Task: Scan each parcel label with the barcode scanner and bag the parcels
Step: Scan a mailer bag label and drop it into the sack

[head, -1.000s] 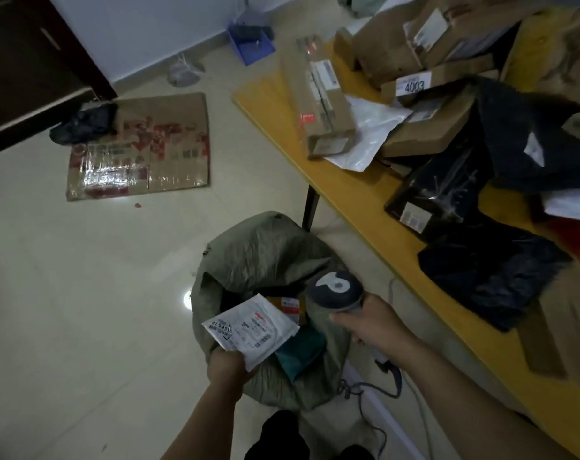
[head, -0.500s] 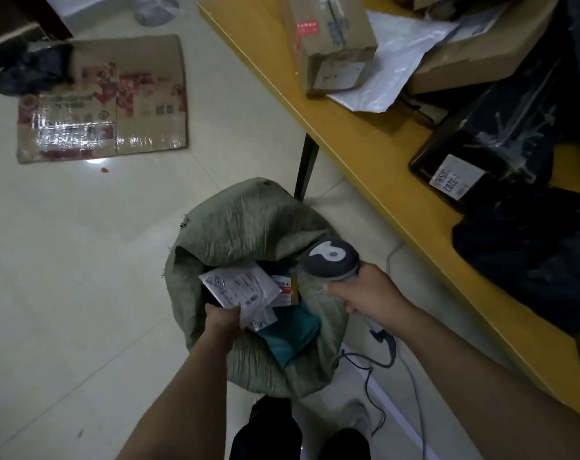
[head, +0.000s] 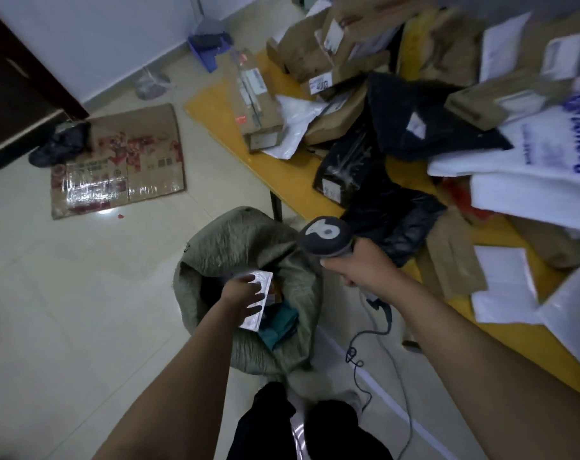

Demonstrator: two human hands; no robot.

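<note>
Closest to where I stand, the person's two bare forearms reach out over dark trouser legs [head: 315, 426]. The left hand [head: 243, 293] is down in the open mouth of the grey-green sack [head: 238, 237] on the floor. Its fingers [head: 257, 297] lie spread and fairly straight across a flat white parcel [head: 266, 283]. The thumb is hidden, so I can't tell whether anything is pinched from below. The parcel sits just inside the sack's rim, directly under those fingers. Its long side runs roughly away from the person, above a teal packet [head: 278, 323] already inside. By the look of it, this one only needs letting go and the hand drawing back. The right hand [head: 364, 265] is curled tight round the handle of the barcode scanner [head: 326, 235], with the cable [head: 374, 330] trailing to the floor. The scanner sits beside the sack and right at the edge of the yellow table [head: 282, 167]. That makes the right hand the nearer one to the next parcels. A crumpled black bag [head: 398, 220] lies just past the scanner. Beyond it is a heap of brown boxes [head: 258, 104] and white mailers [head: 530, 167], blurred in places. Farther off, a flattened carton [head: 116, 161] lies on the tiled floor.
</note>
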